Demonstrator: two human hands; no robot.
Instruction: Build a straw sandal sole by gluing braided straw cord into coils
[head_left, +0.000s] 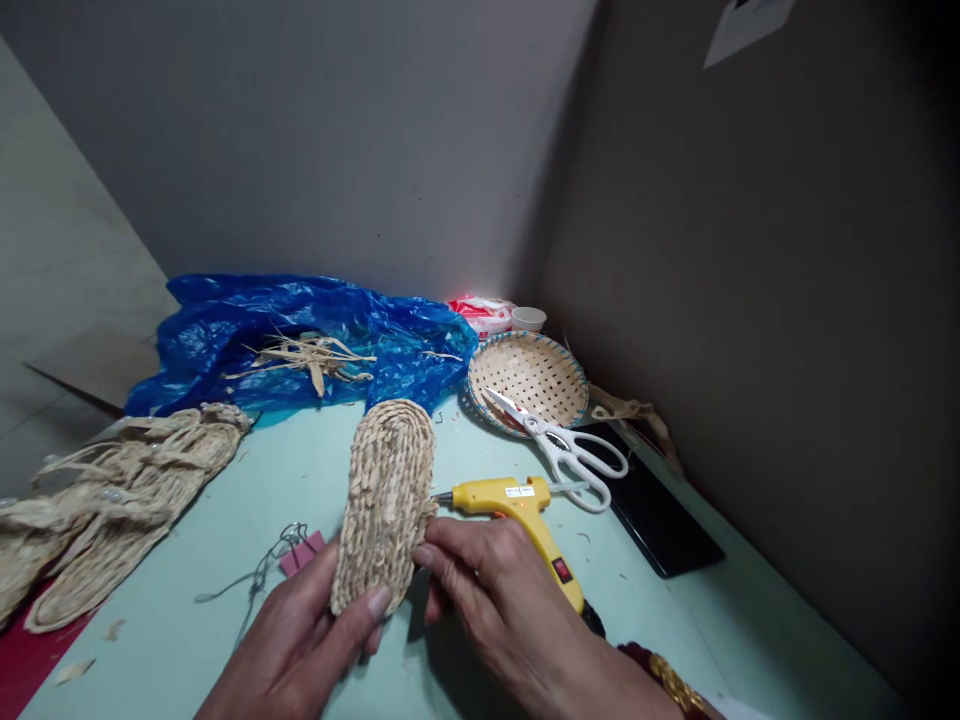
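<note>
A braided straw sandal sole (386,490), long and rounded at its far end, is held up above the table in front of me. My left hand (315,620) grips its near left end, thumb on top and fingers beneath. At the sole's right edge, my right hand (495,580) pinches with thumb and forefinger near a small bit of straw sticking out. Just beyond that hand lies a yellow glue gun (510,495), its nozzle pointing left toward the sole. Beside my left hand sits a pink binder clip (301,552) with thin dark cord.
Finished-looking straw sandals (142,500) lie at the left. Straw strips (311,358) rest on a blue plastic bag (217,310) at the back. White-handled scissors (562,450) lean on a woven basket (566,375), beside a black phone-like slab (667,515). Walls (375,150) bound the pale green table (705,640).
</note>
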